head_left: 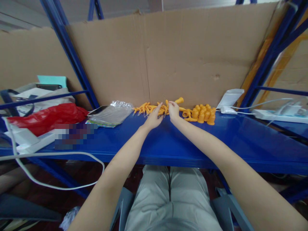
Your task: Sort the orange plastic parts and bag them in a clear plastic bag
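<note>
My left hand is at the back of the blue shelf, fingers stretched out along a row of orange plastic pieces with small metal chains. Close beside it, my right hand is closed in a pinch around an orange plastic piece; its rounded end sticks out past the hand on the right, and the fingers cover its middle. To the right of this hand stands a tight group of orange bell-shaped plastic pieces. Orange ring-like pieces lie between that group and the hand.
Cardboard walls off the back of the shelf. Clear plastic bags and a red bag lie to the left. A white cable loops over the front edge. At right are a white stand and a power strip.
</note>
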`<action>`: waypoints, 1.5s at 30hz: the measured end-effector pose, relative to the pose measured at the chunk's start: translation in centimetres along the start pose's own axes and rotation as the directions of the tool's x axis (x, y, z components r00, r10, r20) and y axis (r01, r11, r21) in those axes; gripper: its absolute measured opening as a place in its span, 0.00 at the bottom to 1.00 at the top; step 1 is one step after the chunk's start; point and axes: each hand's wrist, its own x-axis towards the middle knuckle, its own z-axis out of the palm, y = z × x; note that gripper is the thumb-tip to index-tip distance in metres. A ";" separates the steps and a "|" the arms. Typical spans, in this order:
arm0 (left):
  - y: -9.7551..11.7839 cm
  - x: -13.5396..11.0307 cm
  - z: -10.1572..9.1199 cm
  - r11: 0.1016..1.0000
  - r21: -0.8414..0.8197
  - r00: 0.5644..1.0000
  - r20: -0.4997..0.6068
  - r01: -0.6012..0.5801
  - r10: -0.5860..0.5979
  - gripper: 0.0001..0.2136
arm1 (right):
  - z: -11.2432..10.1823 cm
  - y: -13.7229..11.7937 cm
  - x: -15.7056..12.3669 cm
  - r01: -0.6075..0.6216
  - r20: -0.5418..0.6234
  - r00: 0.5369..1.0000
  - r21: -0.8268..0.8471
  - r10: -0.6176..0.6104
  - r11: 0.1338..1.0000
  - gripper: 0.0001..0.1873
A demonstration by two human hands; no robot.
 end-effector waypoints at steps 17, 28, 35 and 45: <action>2.9 -0.3 -1.1 0.900 0.267 0.936 -0.169 0.345 -0.309 0.17 | 0.4 -1.5 -6.2 0.046 0.291 0.954 0.093 -0.071 0.995 0.16; 3.4 0.0 -1.7 0.956 0.130 0.906 -0.375 0.264 -0.199 0.14 | -1.4 -1.9 -7.1 0.415 0.471 0.791 0.057 -0.391 0.908 0.26; 2.9 0.2 -1.4 0.964 0.102 0.891 -0.415 0.247 -0.184 0.12 | -5.2 -2.1 -5.3 0.649 0.492 0.671 -0.030 -0.554 0.760 0.30; 3.5 0.2 -1.5 0.958 0.112 0.907 -0.366 0.264 -0.207 0.11 | -9.2 -3.4 -2.8 0.398 0.394 0.872 -0.223 -0.291 0.890 0.24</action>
